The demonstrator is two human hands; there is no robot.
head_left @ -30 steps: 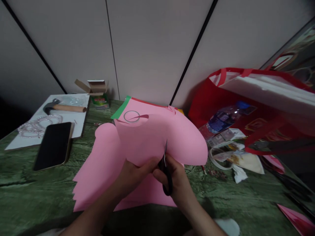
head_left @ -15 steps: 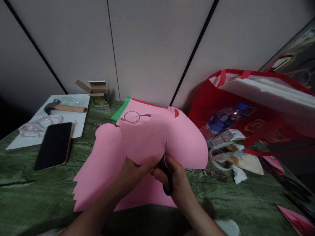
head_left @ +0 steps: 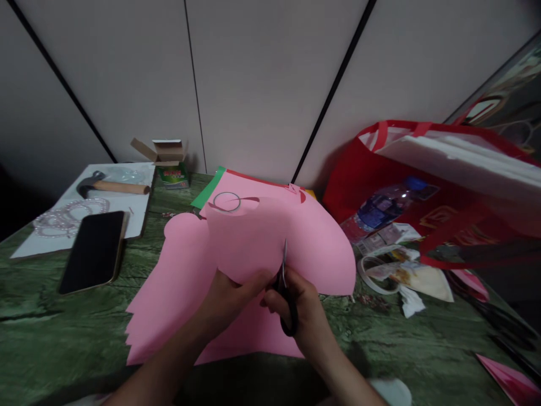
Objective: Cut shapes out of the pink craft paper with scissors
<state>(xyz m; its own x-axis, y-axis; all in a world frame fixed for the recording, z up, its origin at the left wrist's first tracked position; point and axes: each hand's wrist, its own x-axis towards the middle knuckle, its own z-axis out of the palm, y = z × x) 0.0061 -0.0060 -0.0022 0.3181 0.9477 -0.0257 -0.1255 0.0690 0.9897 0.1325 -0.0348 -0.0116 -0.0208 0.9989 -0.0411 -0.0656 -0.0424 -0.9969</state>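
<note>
A large sheet of pink paper is raised in front of me, its lower edge pinched by my left hand between thumb and fingers. My right hand is closed around the black handles of a pair of scissors. The blades point away from me, with the paper between or against them, and one blade tip shows above the sheet. More pink paper with a stepped left edge lies beneath on the green table. A thin ring lies on the paper at the back.
To the left are a phone, a hammer on a white board, bead strings and an open small box. On the right stand a red bag and a bottle, with a tape roll nearby.
The pink sheet's right part has dropped slightly at its lower right edge. Both hands and the scissors stay almost in place.
</note>
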